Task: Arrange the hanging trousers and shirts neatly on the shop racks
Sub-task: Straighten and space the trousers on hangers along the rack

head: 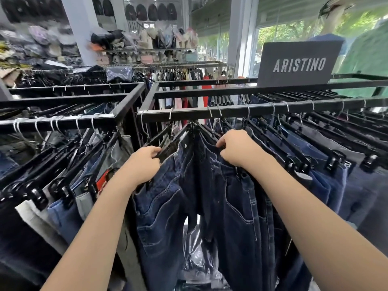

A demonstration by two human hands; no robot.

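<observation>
Trousers: dark denim pairs (231, 206) hang from black clip hangers on the near black rail (231, 111), directly beneath both hands. Rack is crowded; more jeans hang to either side, on this rail and on the neighbouring rack (63, 120) to the left.

Left hand (144, 164): fingers curled shut around the near end of a black hanger (161, 153), thumb on top. The denim pair clipped to it (159, 206) drops straight below the knuckles.

Right hand (235, 150): fingers pinched closed on the waistband edge of the next pair along, at or beside its hanger clip. Whether the fingertips also catch the hanger bar itself, cannot tell; they are hidden in the fabric.

Step in hand (judgement): spacing out two neighbouring pairs. A gap lies open between the two hands, and clear plastic wrapping (197, 248) shows through it, low down.

Orientation: each hanger's long axis runs from the rail toward the wearer, crosswise to the rail, near ends tipped down and splayed apart like a fan from the hooks (194, 124). Trouser legs point straight down; waistbands up at the clips.

Next move calls for (judgement): sliding hooks along the rail so hangers lie parallel, evenly spaced, waistbands level. Hooks are bunched beyond the fingertips, so force should go to the hanger, not the cloth, or a clip may let go.

A sign (298, 64) reading ARISTINO stands on the rack beyond the right hand.
</observation>
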